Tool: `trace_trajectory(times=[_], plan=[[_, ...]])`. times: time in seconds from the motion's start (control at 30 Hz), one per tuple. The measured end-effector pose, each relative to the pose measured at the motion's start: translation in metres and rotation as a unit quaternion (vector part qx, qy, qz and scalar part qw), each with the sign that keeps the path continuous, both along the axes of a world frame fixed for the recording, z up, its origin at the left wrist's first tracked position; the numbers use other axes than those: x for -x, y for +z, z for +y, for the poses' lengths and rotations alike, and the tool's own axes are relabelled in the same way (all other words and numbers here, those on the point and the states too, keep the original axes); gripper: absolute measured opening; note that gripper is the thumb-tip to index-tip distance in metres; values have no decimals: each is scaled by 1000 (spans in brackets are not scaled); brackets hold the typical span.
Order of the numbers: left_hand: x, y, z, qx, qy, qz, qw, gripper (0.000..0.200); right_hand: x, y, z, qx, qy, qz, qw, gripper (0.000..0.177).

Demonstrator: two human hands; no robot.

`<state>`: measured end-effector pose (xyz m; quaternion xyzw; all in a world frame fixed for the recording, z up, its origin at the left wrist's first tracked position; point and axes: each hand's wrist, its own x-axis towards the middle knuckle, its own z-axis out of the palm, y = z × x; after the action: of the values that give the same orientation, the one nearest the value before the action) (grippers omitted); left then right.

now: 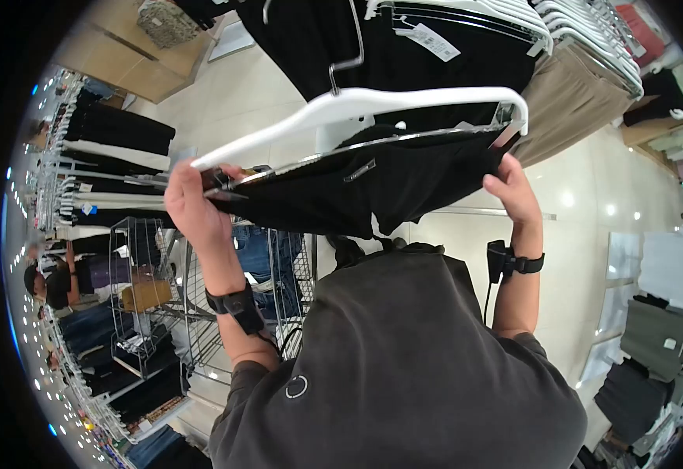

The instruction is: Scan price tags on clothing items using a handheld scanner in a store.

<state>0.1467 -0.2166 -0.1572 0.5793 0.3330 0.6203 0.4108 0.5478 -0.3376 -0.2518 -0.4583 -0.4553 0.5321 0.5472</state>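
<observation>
Black trousers [310, 195] hang by metal clips from a white hanger [404, 99] in front of my chest. The hanger's hook points up at the rack. My left hand [197, 207] is closed round the left end of the hanger and the clip there. On the other side my right hand [516, 190] is at the waistband's right edge, below the hanger's right end; its thumb and fingers are bent against the black cloth. A small metal zip shows on the trousers.
More black trousers [451, 74] and beige trousers [572, 102] hang on white hangers ahead. A wire cart [193, 313] with folded jeans [267, 262] stands at my left. Clothes racks line both sides. A person [59, 285] is at the far left.
</observation>
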Motion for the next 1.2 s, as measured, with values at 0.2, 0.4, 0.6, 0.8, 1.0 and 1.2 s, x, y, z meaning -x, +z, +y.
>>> trace_trajectory(times=[0.2,0.4,0.6,0.8,1.0,1.2], plan=[[6,14,25,42,36,31,998,41,32,0,19,-1,-116,-32,993,20],[18,8,64,91,25,-5,996,42,43,16,18,22,-42,61,997,28],[29,-5,85,120,13,-7,993,42,55,12,23,60,-11,197,978,41],[29,-1,91,131,28,-45,990,42,54,-43,32,44,104,511,852,50],[22,25,106,88,53,-24,994,42,82,-64,47,105,99,493,858,45],[21,31,119,64,70,-7,995,42,95,-67,53,144,95,438,882,43]])
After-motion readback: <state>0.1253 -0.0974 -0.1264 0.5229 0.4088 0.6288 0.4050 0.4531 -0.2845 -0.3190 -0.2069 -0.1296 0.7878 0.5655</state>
